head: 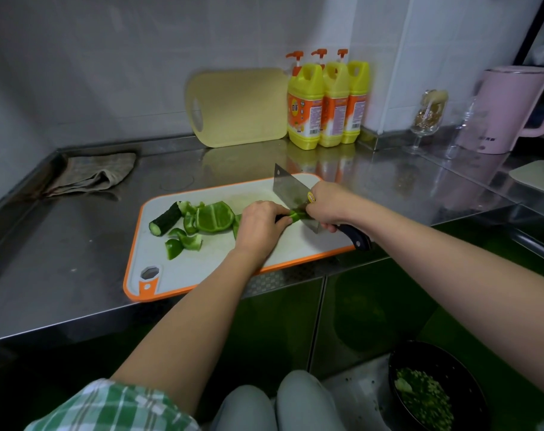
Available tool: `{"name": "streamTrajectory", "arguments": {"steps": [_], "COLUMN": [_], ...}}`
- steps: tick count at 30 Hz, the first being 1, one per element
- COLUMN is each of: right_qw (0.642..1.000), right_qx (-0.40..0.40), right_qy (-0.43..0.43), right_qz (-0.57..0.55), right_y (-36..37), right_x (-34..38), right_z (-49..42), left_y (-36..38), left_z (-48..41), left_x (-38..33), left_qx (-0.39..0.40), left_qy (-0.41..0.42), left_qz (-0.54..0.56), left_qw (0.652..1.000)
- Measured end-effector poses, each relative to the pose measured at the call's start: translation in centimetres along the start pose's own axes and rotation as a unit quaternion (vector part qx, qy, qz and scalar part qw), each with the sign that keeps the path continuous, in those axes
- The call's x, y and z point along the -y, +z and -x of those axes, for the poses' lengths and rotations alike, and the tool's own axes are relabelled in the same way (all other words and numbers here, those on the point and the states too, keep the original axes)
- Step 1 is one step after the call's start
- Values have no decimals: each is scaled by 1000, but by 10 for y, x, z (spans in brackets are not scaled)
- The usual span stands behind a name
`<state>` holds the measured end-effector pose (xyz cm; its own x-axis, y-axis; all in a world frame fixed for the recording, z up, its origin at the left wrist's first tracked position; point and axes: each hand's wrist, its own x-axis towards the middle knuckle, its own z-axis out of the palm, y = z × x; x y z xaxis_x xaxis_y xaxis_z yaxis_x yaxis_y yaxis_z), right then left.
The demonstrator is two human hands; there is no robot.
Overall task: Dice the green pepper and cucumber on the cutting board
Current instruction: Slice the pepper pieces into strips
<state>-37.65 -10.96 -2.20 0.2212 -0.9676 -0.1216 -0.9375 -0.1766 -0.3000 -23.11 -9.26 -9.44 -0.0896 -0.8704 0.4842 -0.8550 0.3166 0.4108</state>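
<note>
steel tabletop carries the cutting board, where the left hand curls over a pepper strip while the right hand grips the cleaver.

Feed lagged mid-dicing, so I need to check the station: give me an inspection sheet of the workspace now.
Surface: steel counter; orange-rimmed cutting board near its front edge.
Job's things: cucumber piece and green pepper pieces on the board's left; pepper strip under the cleaver.
Clutter: cloth, yellow cutting board, three detergent bottles, wine glass, pink kettle; black bowl of chopped greens lower right.
Hands: left hand holds the pepper strip; right hand grips the cleaver handle.
Cables: nothing seen.
Surroundings: white tiled wall behind; cabinet doors below.
</note>
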Motion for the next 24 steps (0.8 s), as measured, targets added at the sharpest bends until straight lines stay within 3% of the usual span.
{"name": "streamTrajectory", "arguments": {"steps": [3, 7, 11, 14, 24], "right_qw": [999, 997, 998, 999, 999], "right_qx": [-36, -67, -27, 1, -35], "right_qy": [-2, -11, -7, -9, 4], "right_qz": [21, -41, -48, -39, -4], "right_y": [7, 4, -10, -9, 6], "right_x": [2, -6, -6, -2, 6], "right_z": [-3, -5, 3, 8, 1], "left_y": [0, -3, -10, -11, -5], "left_z": [0, 0, -2, -1, 5], "left_x": [0, 1, 4, 7, 10], "left_qx": [4, 2, 0, 10, -3], "left_qy": [0, -9, 2, -11, 1], "left_qz": [3, -25, -91, -79, -68], "left_qw": [1000, 1000, 996, 997, 998]}}
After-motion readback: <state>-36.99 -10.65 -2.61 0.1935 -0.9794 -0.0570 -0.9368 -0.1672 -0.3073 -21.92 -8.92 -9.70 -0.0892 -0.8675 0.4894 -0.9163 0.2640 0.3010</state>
